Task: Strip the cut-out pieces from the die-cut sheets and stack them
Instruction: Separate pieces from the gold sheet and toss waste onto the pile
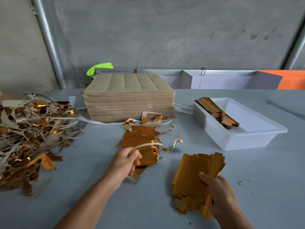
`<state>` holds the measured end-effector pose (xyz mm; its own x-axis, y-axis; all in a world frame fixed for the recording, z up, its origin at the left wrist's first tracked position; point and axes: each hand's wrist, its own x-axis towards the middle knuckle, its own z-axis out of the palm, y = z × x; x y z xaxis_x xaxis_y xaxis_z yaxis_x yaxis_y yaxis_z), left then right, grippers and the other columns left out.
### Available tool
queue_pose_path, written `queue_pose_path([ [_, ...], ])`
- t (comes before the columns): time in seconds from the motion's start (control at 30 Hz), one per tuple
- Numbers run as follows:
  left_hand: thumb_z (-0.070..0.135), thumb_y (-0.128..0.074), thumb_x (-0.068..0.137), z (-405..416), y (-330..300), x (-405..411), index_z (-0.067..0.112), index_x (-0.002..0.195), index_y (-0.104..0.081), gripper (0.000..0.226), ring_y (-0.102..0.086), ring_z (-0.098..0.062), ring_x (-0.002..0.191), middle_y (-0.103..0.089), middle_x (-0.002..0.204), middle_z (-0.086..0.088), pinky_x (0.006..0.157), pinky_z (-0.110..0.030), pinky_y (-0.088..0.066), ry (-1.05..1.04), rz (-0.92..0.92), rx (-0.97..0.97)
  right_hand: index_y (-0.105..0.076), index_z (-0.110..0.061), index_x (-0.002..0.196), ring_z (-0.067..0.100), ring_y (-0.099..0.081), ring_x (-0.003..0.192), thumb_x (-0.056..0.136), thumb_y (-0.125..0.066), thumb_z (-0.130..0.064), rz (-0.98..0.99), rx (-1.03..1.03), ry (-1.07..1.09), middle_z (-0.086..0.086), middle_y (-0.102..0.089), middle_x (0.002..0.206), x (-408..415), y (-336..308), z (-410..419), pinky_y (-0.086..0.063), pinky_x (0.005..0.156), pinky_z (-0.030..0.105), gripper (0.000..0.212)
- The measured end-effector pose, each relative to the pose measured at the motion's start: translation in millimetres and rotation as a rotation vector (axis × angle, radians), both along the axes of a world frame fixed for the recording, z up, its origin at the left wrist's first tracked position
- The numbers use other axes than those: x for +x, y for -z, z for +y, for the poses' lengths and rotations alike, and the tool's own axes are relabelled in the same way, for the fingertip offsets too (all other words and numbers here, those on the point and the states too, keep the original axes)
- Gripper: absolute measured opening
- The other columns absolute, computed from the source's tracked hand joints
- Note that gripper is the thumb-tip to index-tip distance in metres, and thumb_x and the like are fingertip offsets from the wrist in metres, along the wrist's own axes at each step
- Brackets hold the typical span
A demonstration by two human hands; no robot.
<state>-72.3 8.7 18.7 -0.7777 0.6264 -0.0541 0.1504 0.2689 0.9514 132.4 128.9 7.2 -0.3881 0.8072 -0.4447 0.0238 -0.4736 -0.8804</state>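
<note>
— The hands?
— Left hand pinches scrap mid-worktop; right hand grips gold pieces at near right.
— Sheets?
— Stack far centre.

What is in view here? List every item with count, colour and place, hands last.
die-cut sheets: one tall stack, brown, back centre of the table
waste trim pile: one heap, gold and grey, left
torn sheet and scraps: one loose cluster, gold, centre, in front of the stack
tray: one, white, right
cut-out pieces in tray: one stack, gold
cut-out pieces in hand: one bundle, gold, front right
green object: one, bright green, behind the stack
table: one, grey
left hand: pinches a trim strip
right hand: grips the bundle
</note>
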Motion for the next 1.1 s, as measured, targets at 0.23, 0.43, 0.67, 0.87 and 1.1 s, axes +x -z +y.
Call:
queue_pose_path([
  [0.23,0.015,-0.05,0.095,-22,5,-15,0.015,0.079,-0.064,0.021,-0.059,-0.016,0.082,-0.065,0.086,-0.001,0.072,-0.028,-0.045,-0.072,0.307,-0.166,-0.056,-0.01,0.095,0.037,-0.064,0.081,0.095,-0.054,-0.012,0.029,-0.009,-0.019,0.017,-0.066,0.092,-1,4,2,-0.054,0.057,0.044,0.002],
  [0.43,0.055,-0.069,0.075,-21,15,-10,0.026,0.095,-0.056,0.037,-0.045,-0.009,0.093,-0.045,0.1,0.009,0.074,-0.024,-0.041,0.202,0.736,-0.604,-0.055,-0.008,0.102,0.036,-0.064,0.079,0.095,-0.053,-0.01,0.051,0.003,-0.028,0.017,-0.067,0.09,-1,4,2,-0.054,0.054,0.042,0.008],
  [0.67,0.027,-0.044,0.097,-20,2,-5,0.009,0.095,-0.06,0.024,-0.058,-0.027,0.099,-0.061,0.103,-0.01,0.079,-0.036,-0.043,0.268,1.075,-0.726,-0.056,-0.005,0.095,0.033,-0.067,0.071,0.095,-0.051,-0.008,0.069,0.008,-0.029,0.014,-0.072,0.075,2,1,-1,-0.055,0.054,0.043,0.005],
  [0.87,0.009,-0.055,0.086,-24,-43,-18,0.007,0.061,-0.046,0.027,-0.047,-0.026,0.06,-0.048,0.058,-0.007,0.054,-0.032,-0.03,-0.003,0.732,-0.265,-0.056,-0.006,0.095,0.037,-0.063,0.084,0.096,-0.052,-0.008,0.009,0.059,-0.037,0.017,-0.066,0.092,-2,-6,-8,-0.053,0.069,0.05,0.004],
  [1.1,0.007,-0.05,0.092,-15,-50,-5,0.01,0.07,-0.061,0.025,-0.053,-0.002,0.043,-0.059,0.052,0.006,0.039,-0.015,-0.04,0.09,0.02,-0.002,-0.055,-0.005,0.09,0.053,-0.057,0.088,0.094,-0.053,-0.008,-0.099,0.27,-0.083,0.036,-0.057,0.095,-19,-21,-23,-0.049,0.075,0.065,0.005],
])
